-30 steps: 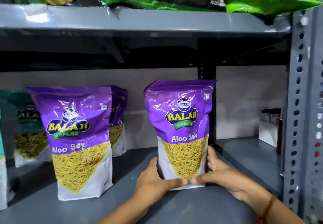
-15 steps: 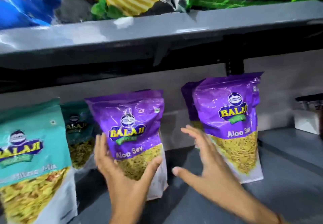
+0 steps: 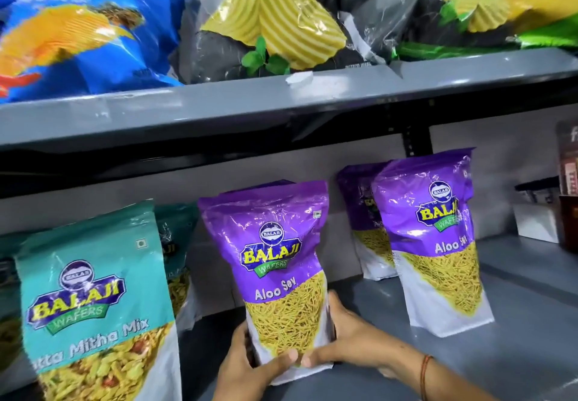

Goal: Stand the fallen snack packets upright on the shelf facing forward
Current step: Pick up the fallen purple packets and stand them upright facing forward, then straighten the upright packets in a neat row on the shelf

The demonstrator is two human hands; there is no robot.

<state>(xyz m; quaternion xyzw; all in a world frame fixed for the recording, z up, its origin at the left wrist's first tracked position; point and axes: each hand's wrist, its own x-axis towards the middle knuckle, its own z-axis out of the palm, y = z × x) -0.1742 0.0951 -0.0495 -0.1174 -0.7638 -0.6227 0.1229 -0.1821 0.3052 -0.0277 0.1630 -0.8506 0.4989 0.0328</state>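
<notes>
A purple Aloo Sev packet stands upright in the middle of the grey shelf, label facing me. My left hand grips its lower left edge and my right hand grips its lower right edge, thumbs meeting at the bottom front. To the right a second purple Aloo Sev packet stands upright by itself, with another purple packet behind it. At the left a teal Mitha Mix packet stands upright, with a further teal packet behind it.
The upper shelf hangs low overhead, loaded with a blue chip bag and black and green chip bags. A white box and a dark carton stand at the far right.
Both hands left the right-hand purple packet, swung left with open fingers, and have now closed on the base of the middle purple packet. The view shifted left and up.
</notes>
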